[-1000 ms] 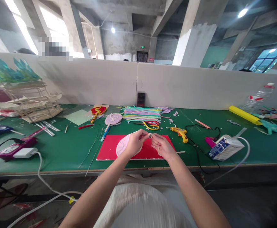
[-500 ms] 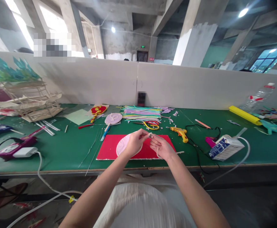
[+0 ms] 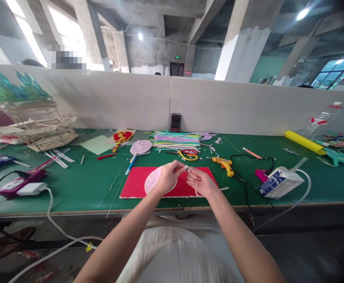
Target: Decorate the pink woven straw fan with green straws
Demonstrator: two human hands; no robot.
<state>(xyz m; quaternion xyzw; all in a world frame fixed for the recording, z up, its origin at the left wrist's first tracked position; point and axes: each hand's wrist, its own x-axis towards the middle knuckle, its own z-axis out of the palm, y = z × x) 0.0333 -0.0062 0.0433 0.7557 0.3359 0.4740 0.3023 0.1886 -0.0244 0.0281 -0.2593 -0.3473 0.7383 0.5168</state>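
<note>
I have both hands over the red board (image 3: 134, 185), close together, fingertips meeting above its far half. The left hand (image 3: 167, 177) pinches a small pale piece (image 3: 186, 168) between thumb and finger; the right hand (image 3: 202, 182) has its thumb and finger at the same piece, with its other fingers bent. The piece is too small for me to make out properly. A pale cord (image 3: 225, 188) loops under the right hand, and one length pokes out past that wrist, beyond the board's right edge. I can't tell whether the piece is its end.

The pink disc (image 3: 152, 181) lies flat on the board, left of its middle, and the left hand covers part of it.

Behind the board I see a bundle (image 3: 176, 140) of coloured strips, with a yellow loop (image 3: 191, 158) between the two. A pink fan (image 3: 141, 147) lies behind the board's far left corner, its blue handle (image 3: 130, 166) angled toward that corner. The yellow glue gun (image 3: 223, 166) sits just right of the board; a carton (image 3: 281, 182) lies farther right. Well left of the board is a magenta power strip (image 3: 21, 184).
</note>
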